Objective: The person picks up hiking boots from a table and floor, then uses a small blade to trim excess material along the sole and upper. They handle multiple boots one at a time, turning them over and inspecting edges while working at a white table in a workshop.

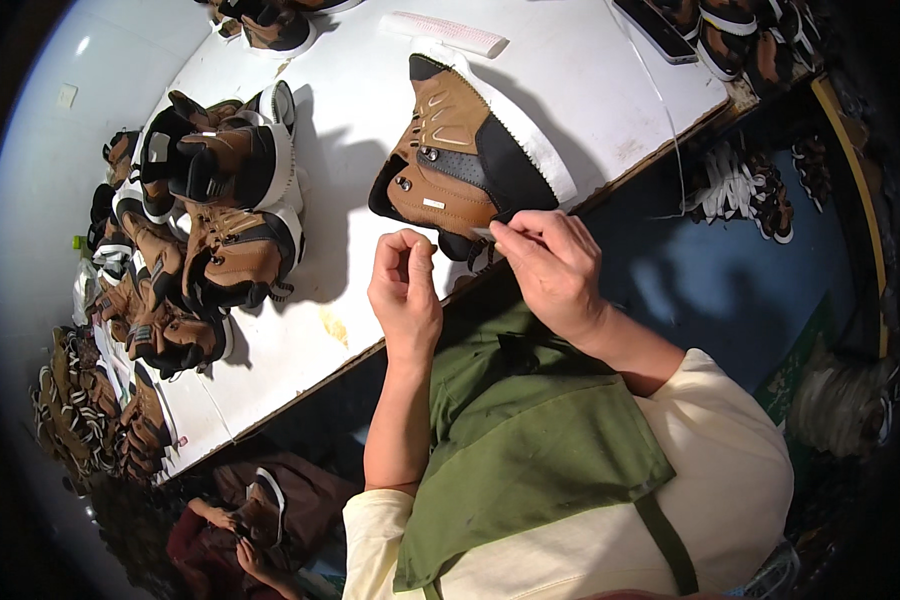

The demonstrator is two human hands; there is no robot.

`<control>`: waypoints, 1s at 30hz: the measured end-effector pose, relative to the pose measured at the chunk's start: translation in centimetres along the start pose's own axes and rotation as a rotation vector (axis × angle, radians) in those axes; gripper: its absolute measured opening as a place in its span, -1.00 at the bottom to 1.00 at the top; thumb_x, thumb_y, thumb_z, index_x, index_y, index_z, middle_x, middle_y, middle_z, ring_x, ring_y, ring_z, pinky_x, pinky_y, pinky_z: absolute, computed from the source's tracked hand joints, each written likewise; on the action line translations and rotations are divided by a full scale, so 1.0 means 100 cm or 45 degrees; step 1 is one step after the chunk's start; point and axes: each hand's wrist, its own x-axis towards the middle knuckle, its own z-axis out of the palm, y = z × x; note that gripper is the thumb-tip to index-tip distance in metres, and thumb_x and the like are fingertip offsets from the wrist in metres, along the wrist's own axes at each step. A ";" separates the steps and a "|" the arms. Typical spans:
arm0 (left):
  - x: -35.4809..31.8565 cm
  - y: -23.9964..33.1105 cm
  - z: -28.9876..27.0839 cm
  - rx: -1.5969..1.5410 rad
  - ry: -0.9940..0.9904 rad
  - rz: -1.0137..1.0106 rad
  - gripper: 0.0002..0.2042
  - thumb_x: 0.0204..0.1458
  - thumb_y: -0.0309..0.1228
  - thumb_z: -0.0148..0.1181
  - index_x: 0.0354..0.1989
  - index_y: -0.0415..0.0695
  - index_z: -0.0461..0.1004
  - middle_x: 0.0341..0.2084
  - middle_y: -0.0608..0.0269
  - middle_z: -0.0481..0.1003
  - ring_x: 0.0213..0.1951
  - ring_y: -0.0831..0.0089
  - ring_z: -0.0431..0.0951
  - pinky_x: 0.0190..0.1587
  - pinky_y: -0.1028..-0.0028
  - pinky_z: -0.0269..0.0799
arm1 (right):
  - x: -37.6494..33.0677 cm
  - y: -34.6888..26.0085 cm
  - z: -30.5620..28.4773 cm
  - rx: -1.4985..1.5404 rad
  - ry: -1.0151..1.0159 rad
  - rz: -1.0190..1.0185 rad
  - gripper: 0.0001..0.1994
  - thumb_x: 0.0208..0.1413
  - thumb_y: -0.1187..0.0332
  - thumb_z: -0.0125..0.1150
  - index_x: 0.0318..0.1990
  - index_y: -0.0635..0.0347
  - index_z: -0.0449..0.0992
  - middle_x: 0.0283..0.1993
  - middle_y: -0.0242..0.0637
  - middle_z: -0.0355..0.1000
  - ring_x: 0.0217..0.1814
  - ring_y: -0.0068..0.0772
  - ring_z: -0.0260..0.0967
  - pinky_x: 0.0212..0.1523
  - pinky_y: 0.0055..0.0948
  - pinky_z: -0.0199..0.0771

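Observation:
A brown and black lace-up boot [450,135] with a thick white sole lies on its side on the white table [340,190], its toe pointing away from me. My right hand [560,275] is closed in a pinch by the heel and collar. From its fingertips sticks a small, flat, greyish piece [482,232], too small to name. My left hand [407,290] is beside the boot's collar, fingers curled and thumb pressed to the index finger. Whatever it may hold is too small to make out. A dark loop [485,258] hangs at the boot's heel, between my hands.
Similar boots [240,190] are piled at the left of the table. A white, pink-marked roll [445,33] lies beyond the boot's toe. More shoes [740,35] stand at the far right, near a dark flat device [655,30]. Another person's hands [240,535] hold a shoe at lower left.

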 end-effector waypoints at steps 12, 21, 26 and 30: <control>-0.006 0.003 0.005 0.707 0.074 0.534 -0.82 -0.13 -0.68 0.22 -0.33 -0.28 0.42 -0.46 0.16 0.42 -0.53 0.45 0.46 -0.46 0.53 0.37 | 0.000 -0.002 -0.004 0.029 -0.061 0.035 -0.68 -0.23 0.53 0.33 -0.20 0.26 0.53 -0.32 -0.35 0.37 -0.38 -0.38 0.36 -0.35 -0.41 0.33; 0.001 0.013 0.016 0.888 0.016 0.625 -0.80 -0.16 -0.64 0.26 -0.31 -0.24 0.45 -0.46 0.19 0.46 -0.54 0.43 0.49 -0.49 0.50 0.43 | 0.001 -0.004 -0.005 0.021 -0.081 0.033 -0.62 -0.27 0.57 0.35 -0.16 0.23 0.55 -0.30 -0.33 0.40 -0.38 -0.35 0.36 -0.35 -0.40 0.32; 0.003 0.016 0.017 1.017 -0.013 0.658 -0.82 -0.16 -0.64 0.23 -0.34 -0.22 0.44 -0.48 0.19 0.46 -0.55 0.34 0.50 -0.51 0.44 0.43 | 0.000 -0.002 -0.003 -0.016 -0.080 0.005 -0.62 -0.27 0.57 0.35 -0.16 0.23 0.54 -0.29 -0.35 0.40 -0.37 -0.37 0.37 -0.35 -0.41 0.31; 0.005 0.014 0.015 1.056 -0.056 0.684 -0.83 -0.15 -0.66 0.20 -0.36 -0.23 0.40 -0.48 0.15 0.43 -0.53 0.24 0.49 -0.51 0.39 0.41 | 0.001 -0.002 -0.001 -0.053 -0.079 -0.017 -0.64 -0.26 0.57 0.34 -0.18 0.22 0.54 -0.30 -0.37 0.40 -0.36 -0.38 0.37 -0.36 -0.41 0.30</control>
